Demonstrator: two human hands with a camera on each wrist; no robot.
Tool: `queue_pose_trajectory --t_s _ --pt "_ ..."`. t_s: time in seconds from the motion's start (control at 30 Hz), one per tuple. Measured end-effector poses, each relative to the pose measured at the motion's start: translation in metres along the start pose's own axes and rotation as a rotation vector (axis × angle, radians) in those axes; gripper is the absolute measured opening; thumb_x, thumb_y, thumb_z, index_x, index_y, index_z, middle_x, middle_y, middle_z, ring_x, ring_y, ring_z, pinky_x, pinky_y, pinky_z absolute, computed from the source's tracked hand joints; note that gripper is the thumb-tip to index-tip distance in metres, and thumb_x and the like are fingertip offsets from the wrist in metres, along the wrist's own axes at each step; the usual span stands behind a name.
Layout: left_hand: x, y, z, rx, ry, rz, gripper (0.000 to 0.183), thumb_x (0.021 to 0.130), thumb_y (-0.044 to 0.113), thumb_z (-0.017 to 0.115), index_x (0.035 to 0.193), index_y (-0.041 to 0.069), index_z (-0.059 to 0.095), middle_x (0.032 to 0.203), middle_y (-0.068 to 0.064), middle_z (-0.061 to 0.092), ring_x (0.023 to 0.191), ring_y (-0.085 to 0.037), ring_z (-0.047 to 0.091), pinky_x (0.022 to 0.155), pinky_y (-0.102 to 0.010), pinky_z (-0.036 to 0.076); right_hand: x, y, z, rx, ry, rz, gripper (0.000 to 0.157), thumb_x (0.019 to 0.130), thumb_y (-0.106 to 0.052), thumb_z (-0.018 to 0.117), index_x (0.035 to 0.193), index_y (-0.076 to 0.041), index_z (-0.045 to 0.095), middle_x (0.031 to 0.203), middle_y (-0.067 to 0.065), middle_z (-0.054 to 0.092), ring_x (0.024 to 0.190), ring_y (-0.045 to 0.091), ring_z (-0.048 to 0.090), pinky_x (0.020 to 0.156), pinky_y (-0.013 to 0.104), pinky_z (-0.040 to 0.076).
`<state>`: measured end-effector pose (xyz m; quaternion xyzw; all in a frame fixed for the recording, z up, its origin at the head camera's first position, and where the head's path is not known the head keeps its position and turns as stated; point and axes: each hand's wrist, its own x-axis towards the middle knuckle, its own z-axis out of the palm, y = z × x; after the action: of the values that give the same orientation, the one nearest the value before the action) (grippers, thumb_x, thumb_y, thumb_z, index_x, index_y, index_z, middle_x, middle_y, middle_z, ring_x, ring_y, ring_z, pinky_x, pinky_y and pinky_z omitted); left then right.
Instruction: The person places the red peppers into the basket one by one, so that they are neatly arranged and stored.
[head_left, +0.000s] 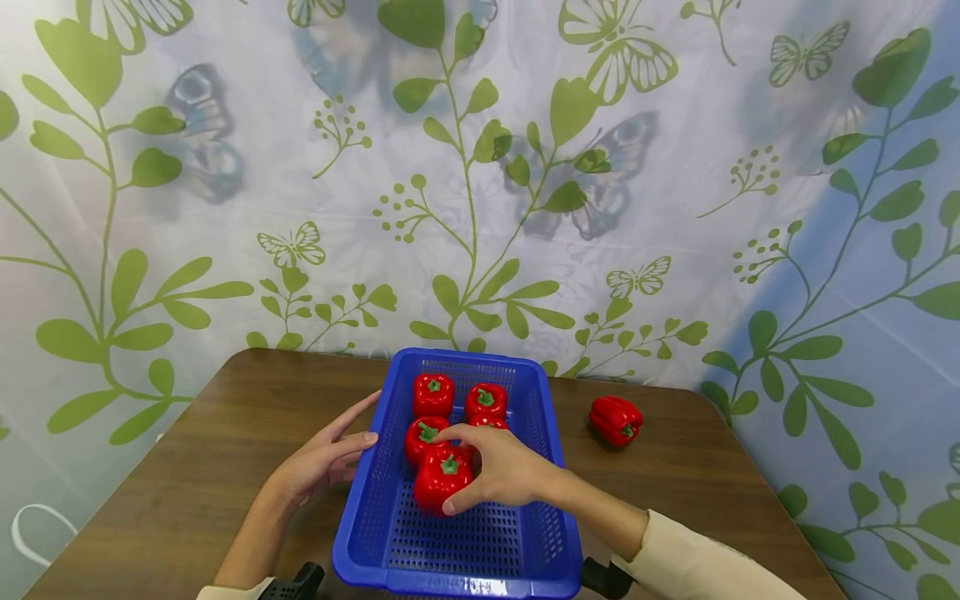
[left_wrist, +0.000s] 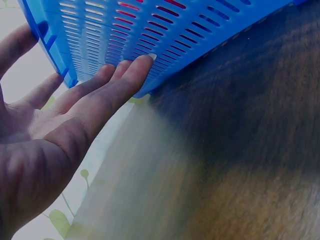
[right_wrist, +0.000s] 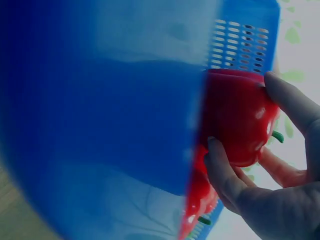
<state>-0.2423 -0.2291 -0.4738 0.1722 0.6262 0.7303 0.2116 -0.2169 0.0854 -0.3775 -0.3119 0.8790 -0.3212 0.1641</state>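
Observation:
A blue plastic basket [head_left: 360, 492] with slotted walls stands on the table, several red bell peppers [head_left: 433, 393] with green stems grouped inside. My right hand [head_left: 510, 471] reaches over its right wall and grips the nearest bell pepper [head_left: 438, 483] between thumb and fingers. In the right wrist view that pepper [right_wrist: 240, 117] shows between the fingertips, while the basket's blurred wall [right_wrist: 100, 120] hides much of the rest. My left hand [head_left: 318, 458] is at the basket's left side, thumb at the rim. The left wrist view shows the extended fingers [left_wrist: 110, 95] against the slotted wall.
One more red bell pepper [head_left: 617, 420] lies on its side on the brown wooden table [head_left: 660, 483], right of the basket. Behind the table hangs a curtain [head_left: 510, 250] printed with green leaves and butterflies.

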Motion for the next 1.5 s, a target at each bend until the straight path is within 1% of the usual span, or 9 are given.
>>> queue_pose_trajectory --t_s 0.13,0.23,0.43,0.6,0.8,1.03,1.2,1.3,1.5 --pt "0.000 -0.001 0.000 -0.005 -0.003 0.001 0.069 0.107 0.017 0.049 0.163 0.034 0.013 0.149 -0.031 0.048 0.128 -0.045 0.059 0.096 -0.054 0.056 0.002 0.002 0.006 -0.013 -0.004 0.006 0.073 0.075 -0.036 0.090 0.138 -0.021 0.058 0.129 -0.001 0.064 0.115 0.016 0.060 0.090 0.030 0.055" --pt "0.000 -0.002 -0.001 -0.001 -0.006 0.007 0.069 0.107 0.017 0.048 0.163 0.034 0.012 0.150 -0.032 0.047 0.128 -0.045 0.059 0.096 -0.054 0.055 0.003 0.003 0.010 -0.023 -0.009 -0.001 0.071 0.074 -0.036 0.091 0.136 -0.022 0.060 0.128 -0.003 0.065 0.113 0.012 0.060 0.092 0.029 0.054" --pt "0.001 -0.004 -0.002 0.012 -0.002 0.006 0.068 0.107 0.019 0.048 0.163 0.035 0.013 0.152 -0.031 0.045 0.127 -0.044 0.060 0.096 -0.055 0.055 0.005 0.006 0.018 -0.027 -0.033 -0.040 0.069 0.075 -0.037 0.090 0.136 -0.022 0.061 0.129 -0.007 0.064 0.114 0.006 0.059 0.093 0.027 0.054" --pt "0.000 -0.004 0.000 0.023 0.000 0.012 0.068 0.107 0.018 0.048 0.163 0.035 0.013 0.152 -0.031 0.044 0.127 -0.044 0.060 0.096 -0.055 0.055 0.005 0.009 0.022 -0.043 -0.038 -0.062 0.070 0.077 -0.040 0.088 0.138 -0.024 0.060 0.130 -0.008 0.064 0.115 0.006 0.059 0.091 0.024 0.053" --pt "-0.003 -0.005 0.005 0.022 0.003 0.015 0.068 0.107 0.018 0.047 0.163 0.034 0.012 0.152 -0.030 0.044 0.128 -0.043 0.060 0.096 -0.055 0.055 0.001 0.011 0.028 -0.059 0.010 -0.073 0.072 0.076 -0.042 0.088 0.139 -0.023 0.059 0.130 -0.009 0.066 0.115 0.006 0.060 0.094 0.028 0.054" --pt "-0.006 -0.005 0.010 0.018 0.016 0.012 0.069 0.107 0.017 0.048 0.163 0.034 0.012 0.152 -0.031 0.044 0.127 -0.043 0.060 0.096 -0.054 0.056 -0.003 0.015 0.036 -0.053 0.069 -0.070 0.067 0.074 -0.041 0.090 0.131 -0.022 0.062 0.119 -0.009 0.069 0.100 0.003 0.060 0.085 0.024 0.054" --pt "-0.006 -0.004 0.011 0.015 0.013 0.010 0.069 0.107 0.018 0.047 0.163 0.035 0.012 0.153 -0.031 0.043 0.128 -0.042 0.060 0.096 -0.054 0.055 -0.004 0.016 0.042 -0.036 0.095 -0.090 0.067 0.075 -0.042 0.089 0.132 -0.023 0.062 0.124 -0.009 0.069 0.107 0.004 0.062 0.091 0.031 0.056" --pt "-0.005 -0.003 0.009 0.015 0.007 0.009 0.068 0.107 0.018 0.047 0.163 0.034 0.012 0.154 -0.031 0.042 0.128 -0.042 0.060 0.096 -0.054 0.055 -0.003 0.015 0.044 -0.024 0.106 -0.083 0.068 0.075 -0.045 0.088 0.134 -0.023 0.062 0.127 -0.009 0.069 0.112 0.005 0.062 0.094 0.034 0.056" --pt "-0.003 0.000 0.004 0.007 -0.001 0.000 0.068 0.107 0.018 0.046 0.163 0.035 0.011 0.155 -0.030 0.041 0.128 -0.043 0.060 0.097 -0.055 0.055 0.000 0.014 0.045 -0.012 0.111 -0.080 0.070 0.076 -0.047 0.088 0.136 -0.023 0.061 0.129 -0.010 0.068 0.117 0.006 0.062 0.098 0.035 0.055"
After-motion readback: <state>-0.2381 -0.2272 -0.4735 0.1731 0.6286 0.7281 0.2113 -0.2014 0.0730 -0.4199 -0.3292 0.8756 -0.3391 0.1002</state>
